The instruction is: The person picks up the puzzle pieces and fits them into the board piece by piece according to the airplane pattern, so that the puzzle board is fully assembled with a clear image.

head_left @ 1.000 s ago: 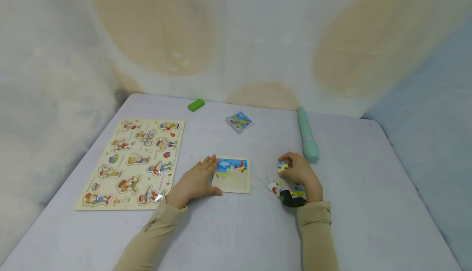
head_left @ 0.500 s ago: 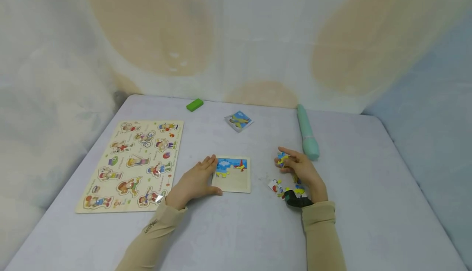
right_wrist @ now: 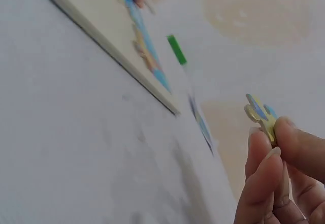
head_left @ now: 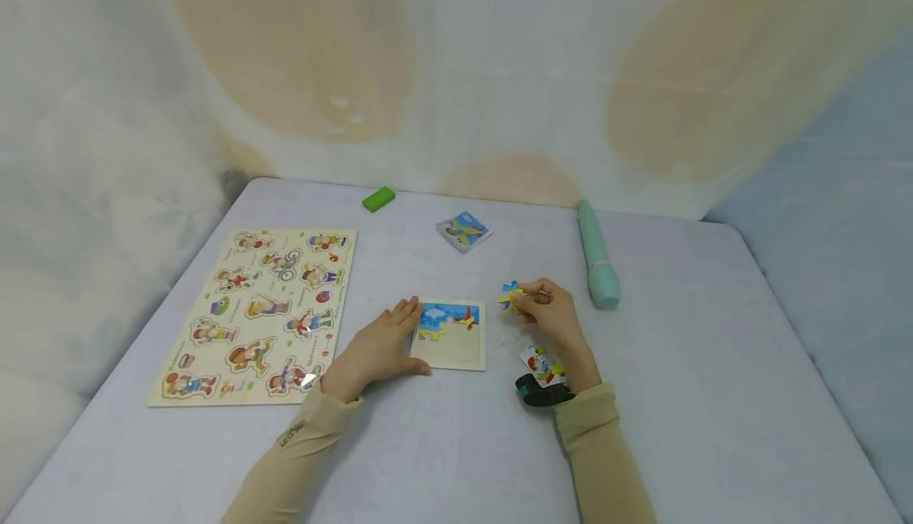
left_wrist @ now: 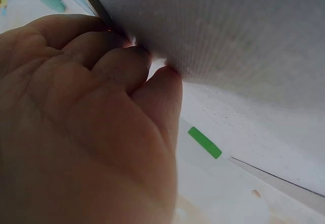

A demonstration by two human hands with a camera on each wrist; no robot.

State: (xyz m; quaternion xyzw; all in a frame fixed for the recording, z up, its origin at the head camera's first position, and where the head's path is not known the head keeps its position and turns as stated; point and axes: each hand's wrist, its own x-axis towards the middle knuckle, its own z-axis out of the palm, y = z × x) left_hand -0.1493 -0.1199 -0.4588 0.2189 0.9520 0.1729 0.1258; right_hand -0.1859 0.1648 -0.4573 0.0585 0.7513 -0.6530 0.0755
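The step in hand looks like bringing 1 puzzle piece [head_left: 509, 296] to the wooden tray [head_left: 460, 355], its lower part bare; the right hand [head_left: 555, 318]'s fingers pinch the piece above the bench [head_left: 456, 445], just right of the tray, while the left hand [head_left: 378, 352], fingers spread, rests against the tray's left edge. The next move probably calls for turning the piece to match the fitted pieces [head_left: 433, 321]. It looks flat and knobbed, blue and yellow
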